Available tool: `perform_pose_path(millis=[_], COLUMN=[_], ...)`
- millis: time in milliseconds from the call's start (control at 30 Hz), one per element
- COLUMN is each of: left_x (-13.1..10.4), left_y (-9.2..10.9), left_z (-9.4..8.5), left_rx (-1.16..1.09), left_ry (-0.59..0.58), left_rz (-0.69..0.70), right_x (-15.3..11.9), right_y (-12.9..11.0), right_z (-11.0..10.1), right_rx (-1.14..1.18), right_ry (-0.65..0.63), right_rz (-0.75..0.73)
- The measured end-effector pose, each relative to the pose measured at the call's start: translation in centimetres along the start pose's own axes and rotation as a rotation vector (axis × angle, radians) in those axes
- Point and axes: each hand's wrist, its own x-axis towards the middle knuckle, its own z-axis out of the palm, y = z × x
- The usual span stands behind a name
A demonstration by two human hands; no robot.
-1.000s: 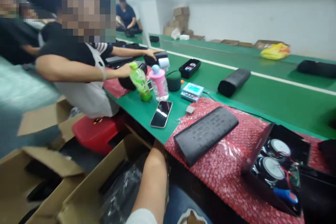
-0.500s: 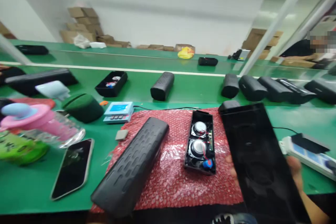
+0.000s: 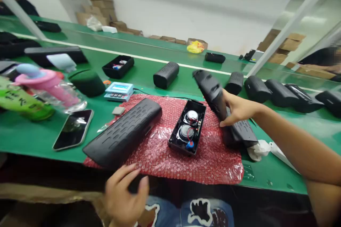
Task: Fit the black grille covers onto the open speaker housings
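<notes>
My right hand (image 3: 237,108) grips a black plastic speaker cover (image 3: 207,87), tilted and raised above the right part of the red bubble wrap (image 3: 213,170). Below that hand lies another black, dimpled speaker casing (image 3: 243,131). An opened speaker housing (image 3: 173,134) rests in the middle of the wrap, showing two round drivers, red wires and a blue part. To its left, a long black speaker (image 3: 125,131) with a dimpled surface lies at a slant. My left hand (image 3: 126,193) is empty, fingers apart and slightly blurred, just off the table's front edge near that speaker.
On the left are a phone (image 3: 73,129), a pink-lidded bottle (image 3: 53,85), a green packet (image 3: 23,99) and a small blue meter (image 3: 119,91). Several black speakers (image 3: 166,75) stand along the green bench behind. A white power strip (image 3: 283,156) lies at right.
My right hand has turned the speaker cover and moved it away from me, up and leftward. My left hand has come into view at the front. The camera view has shifted.
</notes>
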Motion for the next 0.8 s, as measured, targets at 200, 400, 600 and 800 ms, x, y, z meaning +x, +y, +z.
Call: perform_pose_path(millis=[200,400,600,800], left_x=[3.1,3.6,3.6,3.7], left_y=[5.8,6.9,5.9,5.6], left_z=[8.4,11.5,11.6,10.4], left_rx=[0.109,0.073,0.075,-0.032], left_ry=[-0.284,-0.249,-0.129,-0.174], left_rz=[0.140,0.124,0.127,0.066], right_x=[0.9,-1.3,-1.6,-1.0], right_y=[0.6,2.1,1.7,0.8], right_z=[2.1,3.1,3.0,3.4], right_rx=[0.226,0.429,0.415,0.373], right_ry=[-0.307,-0.185,-0.151,-0.130], right_rz=[0.103,0.106,0.139,0.143])
